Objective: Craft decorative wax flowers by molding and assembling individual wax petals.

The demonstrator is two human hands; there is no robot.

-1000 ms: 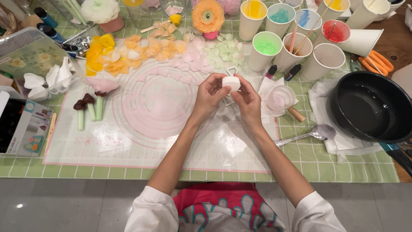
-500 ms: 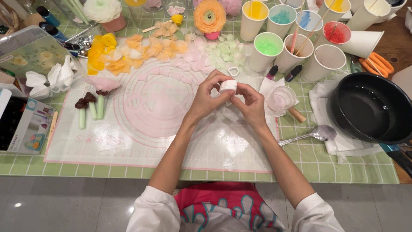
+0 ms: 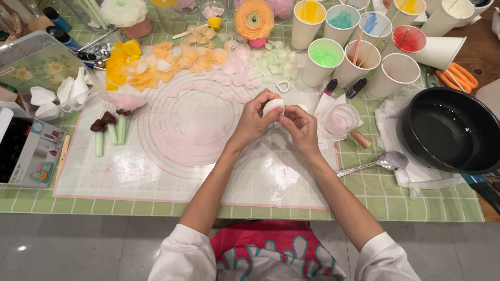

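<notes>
Both hands meet above the middle of a translucent work mat (image 3: 156, 171) printed with pink circles. My left hand (image 3: 255, 118) and my right hand (image 3: 299, 127) together pinch a small white rounded lump (image 3: 273, 106) between their fingertips, held a little above the mat. Pale pink petals (image 3: 229, 78), orange and yellow petals (image 3: 151, 65) and pale green petals (image 3: 273, 62) lie spread on the mat's far part. A small heart-shaped cutter (image 3: 283, 86) lies just beyond the hands.
Several paper cups (image 3: 325, 60) of coloured material stand at the back right. A black pan (image 3: 450, 130) sits on a cloth at right, a metal spoon (image 3: 383, 162) beside it. Green stems (image 3: 109, 132) lie at left near a plastic box (image 3: 39, 73). An orange flower (image 3: 254, 20) stands behind.
The hands have stayed in nearly the same spot; the fingers have shifted a little around the white lump, turning and pressing it.
</notes>
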